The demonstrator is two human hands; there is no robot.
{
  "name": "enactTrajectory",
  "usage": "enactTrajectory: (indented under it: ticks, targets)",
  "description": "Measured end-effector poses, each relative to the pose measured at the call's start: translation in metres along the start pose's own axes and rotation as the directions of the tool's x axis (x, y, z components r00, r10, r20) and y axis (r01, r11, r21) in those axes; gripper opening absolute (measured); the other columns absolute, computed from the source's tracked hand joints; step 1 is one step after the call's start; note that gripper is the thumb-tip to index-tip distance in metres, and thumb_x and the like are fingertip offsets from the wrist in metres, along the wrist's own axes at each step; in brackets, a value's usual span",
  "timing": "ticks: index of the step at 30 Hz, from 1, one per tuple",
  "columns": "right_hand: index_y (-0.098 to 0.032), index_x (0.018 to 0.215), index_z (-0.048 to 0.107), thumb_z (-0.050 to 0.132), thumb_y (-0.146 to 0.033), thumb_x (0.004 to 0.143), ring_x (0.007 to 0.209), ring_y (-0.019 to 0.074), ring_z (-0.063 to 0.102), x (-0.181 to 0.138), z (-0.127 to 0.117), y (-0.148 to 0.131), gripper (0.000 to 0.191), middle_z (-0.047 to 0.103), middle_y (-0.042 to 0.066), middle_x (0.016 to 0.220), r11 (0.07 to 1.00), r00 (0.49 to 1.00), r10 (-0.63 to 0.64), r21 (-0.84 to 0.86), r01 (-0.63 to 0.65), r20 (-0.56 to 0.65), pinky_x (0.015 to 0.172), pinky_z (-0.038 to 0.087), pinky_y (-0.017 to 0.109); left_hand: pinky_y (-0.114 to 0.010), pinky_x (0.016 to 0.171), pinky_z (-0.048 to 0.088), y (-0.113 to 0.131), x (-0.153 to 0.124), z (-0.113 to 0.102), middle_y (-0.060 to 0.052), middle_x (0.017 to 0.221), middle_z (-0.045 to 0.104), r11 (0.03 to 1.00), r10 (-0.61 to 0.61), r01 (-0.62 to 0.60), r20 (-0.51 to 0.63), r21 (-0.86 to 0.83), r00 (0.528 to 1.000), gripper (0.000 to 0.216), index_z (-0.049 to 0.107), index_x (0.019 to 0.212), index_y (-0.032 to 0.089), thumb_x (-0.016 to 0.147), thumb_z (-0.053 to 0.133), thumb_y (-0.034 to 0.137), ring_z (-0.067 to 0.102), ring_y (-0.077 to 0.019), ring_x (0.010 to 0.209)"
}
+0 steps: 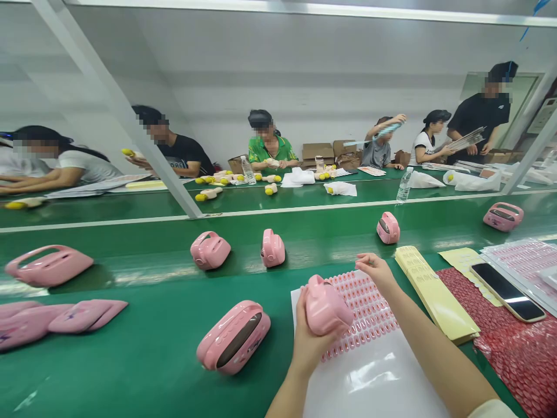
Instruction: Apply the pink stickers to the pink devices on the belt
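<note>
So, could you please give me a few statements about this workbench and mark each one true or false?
1. The left hand holds a pink gadget. True.
2. The right hand grips the phone. False: the right hand is near the far edge of the sheet of pink stickers, and the phone lies further right. Whether the fingers pinch a sticker is too small to tell.
3. Another pink gadget sits on the green bench, left of the left hand. True.
4. The yellow strips lie left of the sticker sheet. False: the yellow strips lie to its right.
5. Two clear bottles are in view. True.
</note>
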State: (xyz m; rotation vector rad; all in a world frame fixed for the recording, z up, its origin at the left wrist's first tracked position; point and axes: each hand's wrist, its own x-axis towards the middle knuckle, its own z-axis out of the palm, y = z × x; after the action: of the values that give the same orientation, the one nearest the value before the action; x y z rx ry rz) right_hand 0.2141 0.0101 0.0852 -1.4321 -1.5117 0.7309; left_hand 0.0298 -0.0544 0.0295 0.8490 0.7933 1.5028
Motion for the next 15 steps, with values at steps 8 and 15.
enactTrajectory:
  ticks: [8,15]
  targets:
    - [-0.019,0.058,0.059,0.064,-0.024,0.067,0.105,0.0221,0.049,-0.048,0.001,-0.062,0.011,0.055,0.005,0.101,0.986,0.939,-0.060,0.168,0.003,0.339,0.091,0.036,0.041,-0.048,0.090,0.036,0.000,-0.021,0.013,-0.007,0.126,0.048,0.841,0.044,-0.118,0.151,0.528,0.988,0.092,0.033,0.128,0.032,0.047,0.075,0.017,0.044,-0.0323,0.113]
    - [-0.019,0.059,0.057,0.063,-0.014,0.068,0.105,0.0201,0.046,-0.055,0.002,-0.054,0.012,0.050,0.006,0.102,0.988,0.927,-0.146,0.106,0.115,0.344,0.090,0.038,0.039,-0.043,0.084,0.042,-0.003,-0.021,0.005,-0.008,0.124,0.049,0.734,0.071,-0.232,0.267,0.639,0.961,0.089,0.029,0.128,0.032,0.051,0.073,0.025,0.049,-0.0296,0.108]
